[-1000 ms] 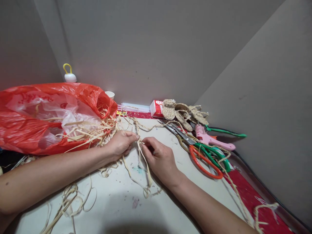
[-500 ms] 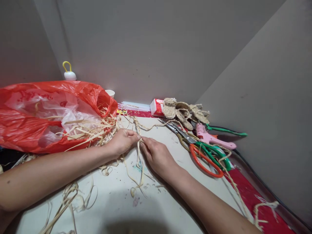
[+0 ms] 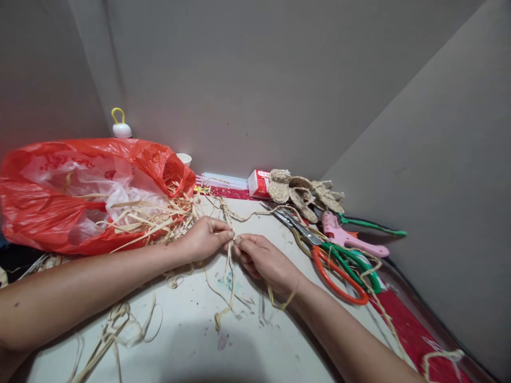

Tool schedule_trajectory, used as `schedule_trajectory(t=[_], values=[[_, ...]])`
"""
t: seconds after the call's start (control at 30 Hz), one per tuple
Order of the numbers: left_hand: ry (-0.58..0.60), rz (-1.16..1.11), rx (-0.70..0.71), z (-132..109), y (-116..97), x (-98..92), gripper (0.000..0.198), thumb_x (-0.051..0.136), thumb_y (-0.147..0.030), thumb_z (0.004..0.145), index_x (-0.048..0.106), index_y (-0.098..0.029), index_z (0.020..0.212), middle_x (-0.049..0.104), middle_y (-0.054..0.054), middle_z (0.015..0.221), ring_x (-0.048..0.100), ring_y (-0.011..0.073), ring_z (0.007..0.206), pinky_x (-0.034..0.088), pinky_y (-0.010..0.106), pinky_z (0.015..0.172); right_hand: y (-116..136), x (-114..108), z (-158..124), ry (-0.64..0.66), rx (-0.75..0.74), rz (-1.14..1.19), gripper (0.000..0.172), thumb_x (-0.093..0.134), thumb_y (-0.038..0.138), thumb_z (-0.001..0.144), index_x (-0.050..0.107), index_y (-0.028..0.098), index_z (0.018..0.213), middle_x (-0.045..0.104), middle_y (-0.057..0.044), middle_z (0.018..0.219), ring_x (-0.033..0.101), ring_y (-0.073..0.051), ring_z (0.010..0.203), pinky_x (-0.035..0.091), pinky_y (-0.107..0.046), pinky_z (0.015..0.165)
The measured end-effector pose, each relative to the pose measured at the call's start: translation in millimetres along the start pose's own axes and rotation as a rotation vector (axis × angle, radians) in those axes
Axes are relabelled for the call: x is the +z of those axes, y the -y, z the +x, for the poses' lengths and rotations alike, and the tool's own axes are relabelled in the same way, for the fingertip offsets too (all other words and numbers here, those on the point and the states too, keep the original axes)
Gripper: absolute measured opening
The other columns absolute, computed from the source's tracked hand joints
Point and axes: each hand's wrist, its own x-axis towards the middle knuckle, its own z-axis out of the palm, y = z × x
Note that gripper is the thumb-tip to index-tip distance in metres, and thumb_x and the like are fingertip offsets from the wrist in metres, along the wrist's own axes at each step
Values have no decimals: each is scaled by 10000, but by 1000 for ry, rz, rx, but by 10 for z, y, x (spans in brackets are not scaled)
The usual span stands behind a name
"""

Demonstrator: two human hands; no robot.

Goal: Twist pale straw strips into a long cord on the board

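Wrist strand: compared with half a second ago, one narrow straw-coloured fibre strand (image 3: pixel 282 306) now loops across our right wrist; our right fingers sit a little lower.
Braid: our thin, pale straw-coloured fibre braid (image 3: pixel 228 215) lies at the clock's centre, running up toward twelve, with loose flat fibre ends (image 3: pixel 229 266) trailing toward six.
Left pinch: our left hand (image 3: pixel 205 239), at nine, clamps the braid between thumb and finger.
Right pinch: our right hand (image 3: pixel 265 263), at four, grasps the strands just beside the left fingertips.
Bag: our crumpled red plastic bag (image 3: pixel 131 146) spills pale fibre at nine to ten.
Scissors: our scissors with orange and green handles (image 3: pixel 339 284) lie between three and four.
Glue gun: our pink plastic glue gun (image 3: pixel 343 236) rests at three.
Woven pieces: our tan coiled-fibre pieces (image 3: pixel 279 191) sit at two, touching a red-and-white box (image 3: pixel 258 183).
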Motion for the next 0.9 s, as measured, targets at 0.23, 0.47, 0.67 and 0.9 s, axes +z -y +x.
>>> schedule_trajectory(t=[0.23, 0.47, 0.67, 0.9], values=[[-4, -53, -24, -34, 37, 37, 299, 485, -275, 786, 639, -130, 575, 636, 25, 584, 529, 106, 556, 415, 217, 624, -5, 150, -46, -102, 9, 22, 245, 439, 342, 810, 506, 171, 647, 276, 98, 422, 189, -42, 343, 123, -183, 336], [-27, -96, -7, -33, 67, 9, 273, 489, -271, 779, 639, -132, 598, 631, 14, 597, 535, 101, 571, 411, 213, 616, 110, 79, -46, 6, 102, 95, 239, 423, 385, 809, 483, 187, 691, 327, 95, 425, 228, -57, 321, 164, -198, 334], [-60, -108, -95, -15, 65, 22, 247, 515, -256, 752, 598, -133, 555, 563, -13, 521, 457, 76, 486, 343, 201, 525, 78, -34, -67, -121, 50, -94, 292, 523, 440, 790, 453, 190, 656, 334, 82, 499, 260, -63, 419, 189, -190, 385], [-19, -159, -92, -5, 93, 30, 233, 510, -249, 740, 598, -132, 559, 584, -3, 547, 473, 78, 506, 354, 203, 543, -17, -9, -75, 30, 53, -22, 343, 511, 522, 797, 495, 186, 731, 265, 94, 519, 192, -62, 413, 151, -205, 385]])
